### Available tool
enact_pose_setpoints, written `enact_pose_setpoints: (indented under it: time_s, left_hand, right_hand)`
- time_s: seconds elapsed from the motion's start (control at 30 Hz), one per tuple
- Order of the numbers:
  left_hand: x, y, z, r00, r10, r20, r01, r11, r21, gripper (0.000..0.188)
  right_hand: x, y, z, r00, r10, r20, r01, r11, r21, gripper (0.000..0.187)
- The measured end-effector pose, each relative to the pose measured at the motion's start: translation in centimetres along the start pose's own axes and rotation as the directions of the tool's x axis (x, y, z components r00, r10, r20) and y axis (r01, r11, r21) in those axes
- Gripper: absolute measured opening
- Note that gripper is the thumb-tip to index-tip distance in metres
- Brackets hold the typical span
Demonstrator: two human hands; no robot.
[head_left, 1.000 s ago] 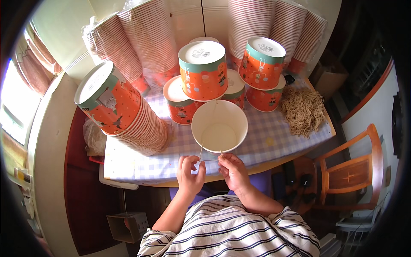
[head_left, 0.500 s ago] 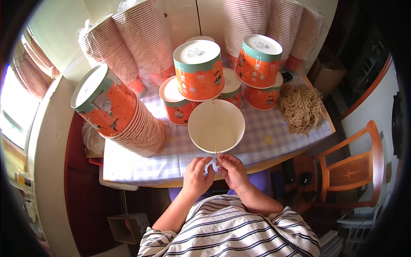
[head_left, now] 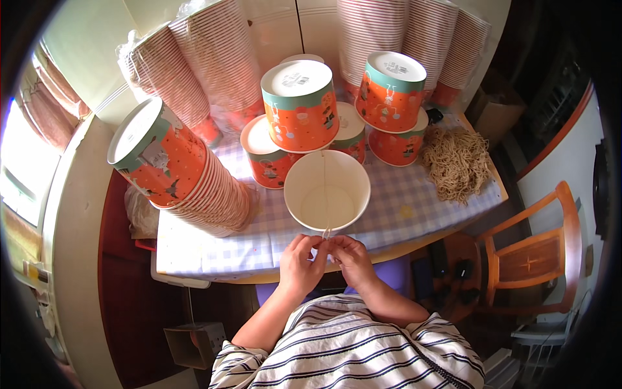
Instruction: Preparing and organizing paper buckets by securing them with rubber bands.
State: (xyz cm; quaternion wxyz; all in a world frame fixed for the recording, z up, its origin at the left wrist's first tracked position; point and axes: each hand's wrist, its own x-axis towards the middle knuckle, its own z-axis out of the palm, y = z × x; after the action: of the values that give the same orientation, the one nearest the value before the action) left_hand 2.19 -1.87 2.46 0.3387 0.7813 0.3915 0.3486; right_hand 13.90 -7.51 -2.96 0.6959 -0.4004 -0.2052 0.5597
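Observation:
An open paper bucket, white inside, stands at the front of the table before me. Across its mouth runs a thin tan string, from the far rim down to the near one. Just below that near rim, my left hand and my right hand meet fingertip to fingertip. Both are closed in a pinch around the string's looped end. The exact grip of each fingertip is partly hidden.
Orange and green buckets stand upside down behind, some stacked in pairs. A nested stack leans at left. Tall bagged stacks line the back. A tangled heap of tan strings lies at right, near a wooden chair.
My left hand has moved slightly right and its fingers have closed on the string beside my right hand. The right hand has shifted a little left; the bucket stands nearly as before.

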Motion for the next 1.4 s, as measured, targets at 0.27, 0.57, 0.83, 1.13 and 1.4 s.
enact_pose_setpoints:
  time_s: [0.27, 0.57, 0.83, 1.13, 1.4]
  left_hand:
    - [-0.9, -3.0, 0.2, 0.991, -0.137, -0.004, 0.128, 0.938, -0.323, 0.007]
    - [-1.5, -2.2, -0.1, 0.970, -0.221, 0.104, 0.244, 0.905, -0.350, 0.010]
    - [-1.4, -2.3, -0.5, 0.986, -0.046, -0.159, 0.019, 0.986, -0.163, 0.018]
    - [-0.7, -0.5, -0.5, 0.892, 0.441, -0.096, -0.414, 0.884, 0.218, 0.042]
    - [-0.6, 0.4, -0.6, 0.878, 0.465, -0.113, -0.438, 0.877, 0.199, 0.040]
  right_hand:
    - [0.2, -0.4, -0.2, 0.994, 0.004, -0.106, -0.015, 0.994, -0.104, 0.012]
    - [0.3, 0.0, 0.3, 0.981, -0.193, 0.014, 0.193, 0.973, -0.125, 0.014]
    - [0.3, 0.0, 0.5, 0.975, -0.221, -0.031, 0.210, 0.955, -0.207, 0.011]
    - [0.2, -0.4, 0.6, 0.981, -0.196, -0.004, 0.193, 0.969, -0.153, 0.014]
    - [0.5, 0.0, 0.0, 0.946, -0.320, -0.051, 0.267, 0.858, -0.439, 0.011]
